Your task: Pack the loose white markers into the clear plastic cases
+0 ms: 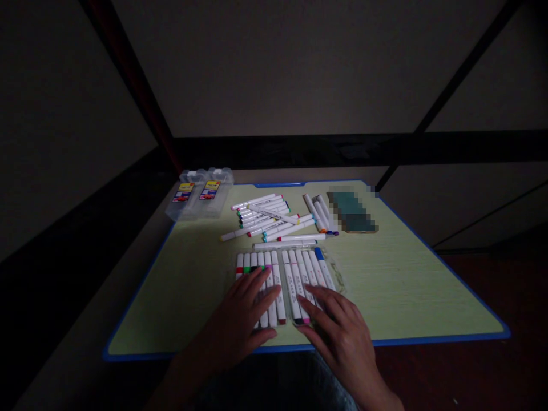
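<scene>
Fingers spread apart, the right hand (342, 322) reached over the right row of white markers (299, 279) at the near edge of a pale green table (411, 285), its thumb close to the row's black and pink near ends. Opposite it, the left hand (244, 311) lay across the left row of white markers (281, 302), its fingers also apart; neither hand was clamped on anything, and how firmly the fingertips pressed could not be told. Both rows sat side by side in clear plastic packaging (338, 279), red, green and black bands showing at left and one blue cap at far right. Just beyond, a single marker (285, 244) lay crosswise, with a loose pile of markers (274, 214) farther off. Three markers (322, 216) lay together to the right of the pile, near a flat teal object (353, 211) obscured by pixelation. At the far left, two clear cases with yellow labels (218, 202) stood side by side at the table's blue-trimmed edge, before a dim paneled wall (278, 74).
</scene>
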Demonstrator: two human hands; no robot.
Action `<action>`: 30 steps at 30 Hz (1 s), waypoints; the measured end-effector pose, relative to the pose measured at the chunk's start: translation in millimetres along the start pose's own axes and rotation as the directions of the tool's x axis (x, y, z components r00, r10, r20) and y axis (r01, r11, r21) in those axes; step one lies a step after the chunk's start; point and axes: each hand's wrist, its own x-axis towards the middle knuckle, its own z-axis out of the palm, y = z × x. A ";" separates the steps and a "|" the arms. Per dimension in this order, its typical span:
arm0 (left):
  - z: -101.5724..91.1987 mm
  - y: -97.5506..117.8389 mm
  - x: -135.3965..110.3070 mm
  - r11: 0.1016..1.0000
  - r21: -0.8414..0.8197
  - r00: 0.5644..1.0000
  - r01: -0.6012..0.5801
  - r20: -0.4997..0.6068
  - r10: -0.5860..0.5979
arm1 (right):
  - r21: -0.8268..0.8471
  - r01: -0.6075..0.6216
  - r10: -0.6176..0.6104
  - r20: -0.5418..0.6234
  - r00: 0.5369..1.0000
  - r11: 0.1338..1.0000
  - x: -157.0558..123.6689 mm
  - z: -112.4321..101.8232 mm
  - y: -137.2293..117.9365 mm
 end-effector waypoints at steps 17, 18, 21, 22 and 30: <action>8.2 -0.9 -1.0 0.997 0.072 0.999 0.006 -0.041 -0.003 | -0.030 -0.025 0.027 0.074 0.997 0.999 3.5 -8.2 -4.6; 8.3 -0.7 -1.0 0.998 0.070 0.999 0.004 -0.044 -0.001 | -0.035 -0.025 0.027 0.068 0.997 0.999 4.6 -9.0 -5.1; 8.3 -0.6 -0.7 0.998 0.061 0.999 0.003 -0.054 0.000 | -0.045 -0.024 0.026 0.044 0.999 0.999 7.4 -10.0 -6.6; 8.2 -0.7 -0.5 0.998 0.057 0.998 0.002 -0.056 0.001 | -0.049 -0.019 0.021 0.041 0.999 0.999 8.0 -9.7 -7.0; 9.5 -2.0 -1.1 1.000 0.028 0.998 0.008 -0.064 -0.006 | 0.056 0.043 -0.047 0.083 0.995 0.998 4.7 -16.9 4.7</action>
